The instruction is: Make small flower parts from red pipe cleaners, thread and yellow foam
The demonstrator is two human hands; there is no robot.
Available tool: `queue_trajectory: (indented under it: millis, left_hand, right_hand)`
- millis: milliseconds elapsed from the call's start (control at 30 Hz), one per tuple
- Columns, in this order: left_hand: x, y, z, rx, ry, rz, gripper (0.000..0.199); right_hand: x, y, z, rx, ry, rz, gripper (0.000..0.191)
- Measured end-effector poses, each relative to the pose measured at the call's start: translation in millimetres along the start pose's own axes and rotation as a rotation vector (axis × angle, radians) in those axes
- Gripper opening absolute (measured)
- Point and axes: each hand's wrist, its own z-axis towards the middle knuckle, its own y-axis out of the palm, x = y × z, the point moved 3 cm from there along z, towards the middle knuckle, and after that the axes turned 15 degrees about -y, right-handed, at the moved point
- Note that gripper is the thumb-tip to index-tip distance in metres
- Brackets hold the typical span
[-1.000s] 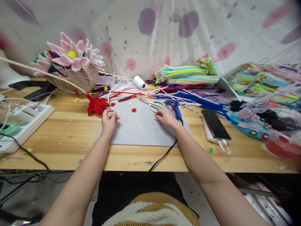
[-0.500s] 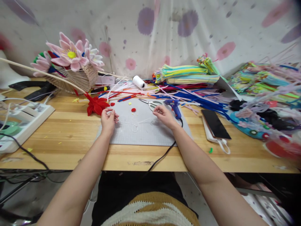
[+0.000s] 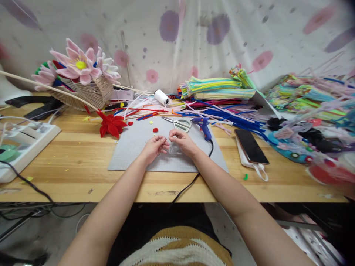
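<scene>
My left hand (image 3: 155,147) and my right hand (image 3: 181,142) are close together over the grey mat (image 3: 133,147), fingertips almost meeting. Each is closed in a pinch on a thin white string (image 3: 172,150), whose loops hang between and below them. The exact ends of the string are hidden by the fingers. Just beyond lies a small red disc (image 3: 155,130), with scissors (image 3: 180,125) behind my right hand. A blue glue gun (image 3: 203,127) rests right of the scissors. To the left of the mat's top edge sits a red fuzzy flower (image 3: 111,125).
A white thread spool (image 3: 161,97) lies at the back among loose pipe cleaners (image 3: 222,111). On the right is a phone (image 3: 251,146); on the left, a power strip (image 3: 30,146) and a basket (image 3: 85,96) with pink flowers. The glue gun's black cord (image 3: 188,186) crosses the front edge.
My hands have come together from wide apart, the left moving right and the right moving left. The string that stretched between them now hangs slack in loops.
</scene>
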Motion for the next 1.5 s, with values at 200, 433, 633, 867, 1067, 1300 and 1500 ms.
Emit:
queue_trajectory:
  millis: [200, 433, 633, 867, 1067, 1300, 1500]
  left_hand:
    - [4, -10.1, -4, 0.069, 0.092, -0.014, 0.018]
    - [13, -34.9, -4, 0.188, 0.181, -0.115, 0.015]
    - [11, -35.8, -4, 0.222, 0.214, -0.193, 0.023]
    - [13, -35.6, -3, 0.164, 0.133, -0.236, 0.007]
    - [19, -46.8, 4, 0.136, 0.084, -0.372, 0.008]
    - [14, -38.1, 1, 0.112, 0.112, -0.268, 0.007]
    - [11, -34.2, -8, 0.007, -0.013, -0.159, 0.006]
  right_hand:
    - [-1, -6, 3, -0.012, 0.066, -0.163, 0.014]
    - [5, -25, -3, -0.330, 0.107, -0.776, 0.014]
    - [1, -13, -5, -0.435, -0.027, -0.736, 0.013]
    - [8, -7, 0, -0.480, -0.024, -0.795, 0.006]
    - [19, -13, 9, -0.145, 0.154, -0.350, 0.012]
    - [6, 1, 21, -0.054, 0.211, -0.006, 0.028]
    - [0, 18, 24, -0.176, 0.100, -0.122, 0.022]
